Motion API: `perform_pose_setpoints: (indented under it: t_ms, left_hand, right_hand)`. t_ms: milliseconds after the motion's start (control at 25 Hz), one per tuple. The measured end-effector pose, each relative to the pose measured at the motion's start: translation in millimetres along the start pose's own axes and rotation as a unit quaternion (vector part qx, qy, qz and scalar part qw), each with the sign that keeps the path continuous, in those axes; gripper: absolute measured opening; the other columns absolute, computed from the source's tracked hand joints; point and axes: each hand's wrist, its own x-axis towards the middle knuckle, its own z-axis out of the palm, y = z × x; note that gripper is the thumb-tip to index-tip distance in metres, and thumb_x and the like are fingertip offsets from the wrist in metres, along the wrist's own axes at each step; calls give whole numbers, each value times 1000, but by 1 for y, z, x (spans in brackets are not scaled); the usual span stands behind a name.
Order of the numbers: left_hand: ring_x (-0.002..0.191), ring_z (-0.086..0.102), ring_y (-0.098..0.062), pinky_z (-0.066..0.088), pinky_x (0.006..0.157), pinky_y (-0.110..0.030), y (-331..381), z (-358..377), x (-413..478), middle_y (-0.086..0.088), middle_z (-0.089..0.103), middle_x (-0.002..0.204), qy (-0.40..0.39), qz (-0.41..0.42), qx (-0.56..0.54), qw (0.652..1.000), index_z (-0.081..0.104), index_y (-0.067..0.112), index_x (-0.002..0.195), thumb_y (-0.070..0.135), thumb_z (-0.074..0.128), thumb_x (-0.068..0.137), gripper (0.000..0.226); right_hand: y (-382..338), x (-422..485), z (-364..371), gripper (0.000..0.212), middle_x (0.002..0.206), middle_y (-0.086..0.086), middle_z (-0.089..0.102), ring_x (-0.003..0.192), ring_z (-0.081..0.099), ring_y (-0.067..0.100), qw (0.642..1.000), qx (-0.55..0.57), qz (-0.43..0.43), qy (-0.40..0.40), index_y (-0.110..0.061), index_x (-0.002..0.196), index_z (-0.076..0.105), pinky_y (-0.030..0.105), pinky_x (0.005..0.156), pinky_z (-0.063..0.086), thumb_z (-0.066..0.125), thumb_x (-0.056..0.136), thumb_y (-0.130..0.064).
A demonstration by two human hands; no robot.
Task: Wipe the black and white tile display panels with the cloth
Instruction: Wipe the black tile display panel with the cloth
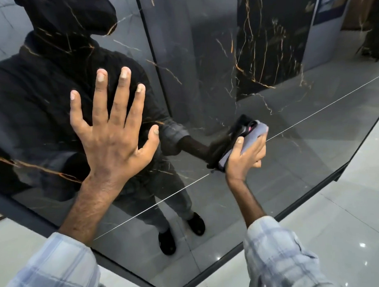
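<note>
Tile showroom: tall, glossy black marble-look display panels [199,57] with gold veining stand side by side in dark frames on a polished pale tile floor [343,226].

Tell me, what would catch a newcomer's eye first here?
The left hand, fingers spread, lies flat on a glossy black tile panel veined with gold, left of centre. That panel is so mirror-like that it reflects the person's dark figure. Right of centre, the right hand grips a grey cloth against the panel.
</note>
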Motion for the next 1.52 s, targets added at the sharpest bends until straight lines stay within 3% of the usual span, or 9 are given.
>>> perform_pose_setpoints:
  t_ms: [240,320,400,520,680,960,1280,1440,1520]
  left_hand:
    - [154,27,-41,15,122,-61,-1,0,2,-12,32,168,5,6,-7,1000,39,14,160,45,53,100,70]
    - [153,27,-41,11,123,-57,-1,0,1,-13,33,167,-1,6,-6,1000,39,14,160,48,54,100,71]
    - [153,28,-40,11,123,-56,-1,-1,2,-13,36,166,1,-4,-12,1000,45,13,157,47,56,100,67]
    - [148,28,-39,22,115,-75,15,-5,16,-17,38,160,34,-74,-118,990,52,13,148,40,53,103,53]
    - [147,26,-39,15,117,-70,82,13,47,-15,34,159,21,-143,-65,987,46,15,151,46,51,102,58]
    - [147,24,-47,16,118,-68,114,41,57,-20,39,159,6,-190,43,981,45,21,149,50,52,101,57]
    - [149,20,-40,21,117,-61,97,17,84,-31,28,160,-2,-147,29,989,41,20,153,49,51,100,61]
    - [153,19,-42,18,121,-58,80,23,91,-30,29,163,-41,-121,87,988,32,16,160,49,44,104,66]
    - [153,21,-45,12,124,-56,81,29,84,-27,30,164,-45,-109,108,987,31,14,161,50,41,104,68]
  right_hand:
    - [-2,-55,-4,74,168,6,27,147,32,45,835,-77,-517,-173,-14,157,34,63,110,35,57,89,-33]
    - [-3,-15,-14,76,164,9,36,142,40,46,861,-35,-486,-148,-10,153,42,63,112,35,66,83,-25]
    - [8,34,-17,74,157,12,43,140,43,42,964,38,-261,-38,-2,150,45,58,118,32,68,87,-33]
    - [29,85,-20,78,157,14,47,142,41,33,994,94,3,51,-7,152,44,61,116,31,54,90,-53]
    - [23,71,-24,66,164,13,36,147,33,35,987,68,-142,-16,-6,154,40,59,121,26,56,98,-38]
    - [14,72,-22,51,171,-6,27,147,40,35,700,40,-666,-254,-18,151,49,63,94,48,38,101,-22]
    - [-70,134,-35,77,160,7,41,145,34,38,893,22,-442,-86,-16,147,46,52,101,31,64,73,-21]
    - [-50,110,-25,69,166,-1,38,149,32,38,611,-55,-765,-195,-21,153,48,50,92,32,56,85,-33]
    - [-55,129,-23,64,164,-5,41,149,37,31,542,-63,-818,-183,-24,151,53,51,96,27,56,89,-38]
